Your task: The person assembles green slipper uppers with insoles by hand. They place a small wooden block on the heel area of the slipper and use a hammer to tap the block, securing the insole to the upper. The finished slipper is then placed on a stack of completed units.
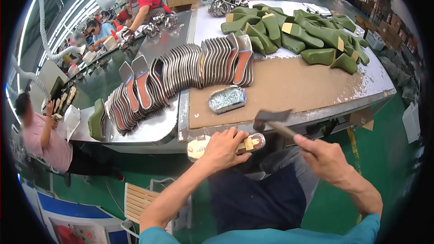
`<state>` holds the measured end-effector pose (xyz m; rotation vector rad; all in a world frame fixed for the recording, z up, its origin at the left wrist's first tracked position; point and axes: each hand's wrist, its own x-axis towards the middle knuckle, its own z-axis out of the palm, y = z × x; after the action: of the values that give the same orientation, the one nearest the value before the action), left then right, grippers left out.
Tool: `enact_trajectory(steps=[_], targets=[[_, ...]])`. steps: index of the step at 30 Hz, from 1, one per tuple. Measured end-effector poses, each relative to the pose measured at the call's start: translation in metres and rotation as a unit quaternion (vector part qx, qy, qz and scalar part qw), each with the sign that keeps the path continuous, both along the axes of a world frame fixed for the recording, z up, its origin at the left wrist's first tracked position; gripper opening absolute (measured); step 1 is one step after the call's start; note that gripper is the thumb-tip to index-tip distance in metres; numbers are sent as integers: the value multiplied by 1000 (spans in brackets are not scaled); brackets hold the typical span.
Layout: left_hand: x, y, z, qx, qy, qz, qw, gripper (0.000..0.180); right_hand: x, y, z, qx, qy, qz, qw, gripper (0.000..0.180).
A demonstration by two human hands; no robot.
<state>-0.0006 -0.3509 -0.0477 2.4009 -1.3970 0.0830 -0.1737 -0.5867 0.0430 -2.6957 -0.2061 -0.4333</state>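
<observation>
At the near edge of the workbench, my left hand (220, 150) is closed over a shoe last (197, 147), which lies bottom up with a pale and brown underside. Part of the last is hidden beneath my fingers and palm. Gripped by its handle in my right hand (326, 159) is a hammer (283, 129). Its dark head hangs just above and to the right of the last's end, apart from it and slightly blurred. Beyond my left hand sits a small open box (227, 100) of shiny small metal pieces, probably tacks.
A long curved row of upright insoles (183, 68) crosses the bench. Green shoe lasts (300, 36) are heaped at the back right; a single green last (96, 119) stands far left. A wooden-slatted chair (138, 201) is at lower left. Co-workers (47, 138) work along the left side.
</observation>
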Motion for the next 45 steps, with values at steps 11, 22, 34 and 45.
enact_trajectory(steps=[11, 22, 34, 45], targets=[[-6, 3, -5, 11, 15, 5, 1000, 53, -6, 9, -14, -11, 36, -5, 999, 47], [-3, 0, -3, -17, -18, -5, 1000, 53, -11, 6, -34, 8, 26, 1, 1000, 52], [-5, 1, 1, -21, 7, 13, 1000, 52, -17, 21, -41, 248, 15, -15, 969, 52], [-6, 0, -1, -14, 21, 21, 999, 55, -22, 19, -52, 311, -32, -37, 949, 49]])
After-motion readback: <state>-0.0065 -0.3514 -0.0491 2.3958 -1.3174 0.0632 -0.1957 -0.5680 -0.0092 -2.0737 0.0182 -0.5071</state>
